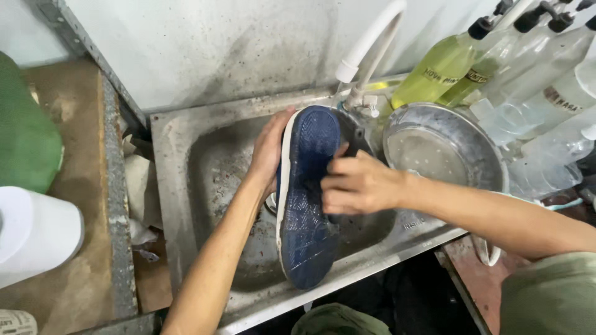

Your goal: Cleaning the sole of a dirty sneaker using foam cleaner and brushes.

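A shoe point(307, 229) with a dark blue sole and white edge is held sole-up over a stainless steel sink point(205, 180). My left hand point(270, 149) grips the shoe's toe end along its left side. Across the middle of the sole lies my right hand point(357, 184), closed around a small dark object, seemingly a brush point(359, 147), pressed on the sole. Most of that object is hidden by my fingers.
A white tap point(366, 49) arches over the sink's back right. Beside it on the right sits a metal bowl point(444, 146), with several clear and yellow-green bottles point(503, 62) behind. A white roll point(34, 232) and a green object point(25, 130) lie on the left counter.
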